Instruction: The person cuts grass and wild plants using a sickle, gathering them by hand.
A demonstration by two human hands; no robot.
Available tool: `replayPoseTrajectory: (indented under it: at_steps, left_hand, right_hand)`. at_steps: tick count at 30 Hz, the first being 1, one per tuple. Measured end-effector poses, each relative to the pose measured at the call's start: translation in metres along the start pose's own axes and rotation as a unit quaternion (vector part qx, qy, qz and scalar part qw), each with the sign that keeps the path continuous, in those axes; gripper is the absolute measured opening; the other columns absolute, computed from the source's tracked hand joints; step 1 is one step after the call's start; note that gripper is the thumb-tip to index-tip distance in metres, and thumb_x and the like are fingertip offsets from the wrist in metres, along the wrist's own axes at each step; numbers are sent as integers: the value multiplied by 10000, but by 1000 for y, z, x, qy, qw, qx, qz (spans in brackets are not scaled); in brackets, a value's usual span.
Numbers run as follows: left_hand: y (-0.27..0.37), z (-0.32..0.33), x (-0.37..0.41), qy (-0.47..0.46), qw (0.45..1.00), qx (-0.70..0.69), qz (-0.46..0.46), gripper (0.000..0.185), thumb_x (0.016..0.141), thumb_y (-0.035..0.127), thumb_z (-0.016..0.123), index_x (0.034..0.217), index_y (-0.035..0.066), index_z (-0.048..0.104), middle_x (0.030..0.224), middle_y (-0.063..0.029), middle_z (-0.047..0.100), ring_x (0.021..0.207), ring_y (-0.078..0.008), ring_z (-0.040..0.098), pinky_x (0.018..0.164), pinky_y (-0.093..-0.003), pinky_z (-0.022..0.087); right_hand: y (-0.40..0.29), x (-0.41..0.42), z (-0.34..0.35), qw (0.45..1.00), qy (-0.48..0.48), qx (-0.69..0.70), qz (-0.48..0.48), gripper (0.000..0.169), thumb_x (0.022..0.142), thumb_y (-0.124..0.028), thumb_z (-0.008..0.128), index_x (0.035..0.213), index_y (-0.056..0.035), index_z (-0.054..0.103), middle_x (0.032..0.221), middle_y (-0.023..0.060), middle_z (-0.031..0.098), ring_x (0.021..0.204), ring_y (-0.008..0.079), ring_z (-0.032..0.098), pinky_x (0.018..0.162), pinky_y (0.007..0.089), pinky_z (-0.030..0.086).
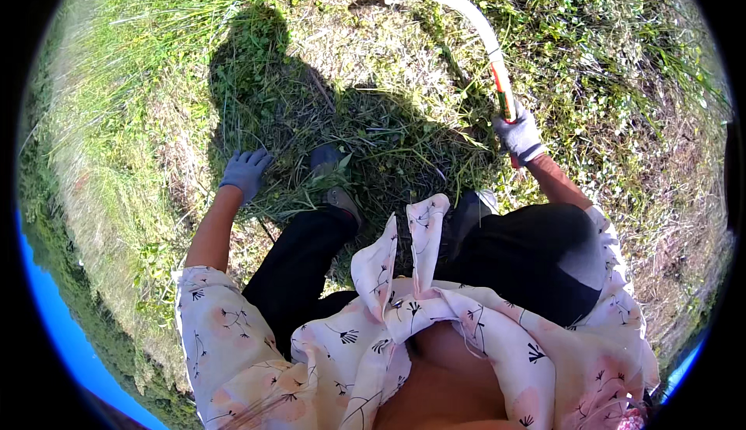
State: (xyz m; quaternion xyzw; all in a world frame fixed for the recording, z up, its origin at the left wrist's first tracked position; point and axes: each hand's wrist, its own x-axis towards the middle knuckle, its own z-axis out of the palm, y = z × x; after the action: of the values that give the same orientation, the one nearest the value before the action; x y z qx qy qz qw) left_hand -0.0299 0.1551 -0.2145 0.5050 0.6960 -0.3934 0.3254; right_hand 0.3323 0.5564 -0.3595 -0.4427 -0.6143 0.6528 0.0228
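Note:
My right hand (518,134), in a grey work glove, is closed around the handle of a sickle (502,80). Red and green show on the handle just above the glove. The long pale blade (466,10) curves up and to the left, its tip over short, dry grass. My left hand (246,174), also gloved, reaches low to the left with its fingers extended. Beneath and beside it lies loose cut grass (285,194), partly in my shadow. No tool shows in that hand; whether its fingertips press on the grass is unclear.
My shoes (344,199) stand in the grass, with some green stalks lying across the left one. Taller grass (157,16) rises at the upper left, and leafy low plants (583,27) grow at the upper right. My shadow (256,62) falls ahead.

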Motion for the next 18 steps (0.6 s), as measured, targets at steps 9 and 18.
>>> replayPoseTrajectory:
  at_steps: [9,18]
  left_hand:
    - [-41,-85,-53,-5,885,-438,-158,702,665,335,712,1239,36,442,1182,-185,513,1088,-293,502,909,-371,409]
    - [144,-310,78,172,980,-22,102,320,811,296,514,1082,131,556,941,-125,605,822,-304,576,718,-409,450]
  right_hand:
    - [91,-109,-21,989,87,95,78,246,728,-66,581,967,-34,531,708,11,540,623,87,485,586,239,423]
    - [91,-152,-54,785,465,371,175,159,721,-25,574,813,-96,464,601,-9,471,454,85,453,425,224,396]
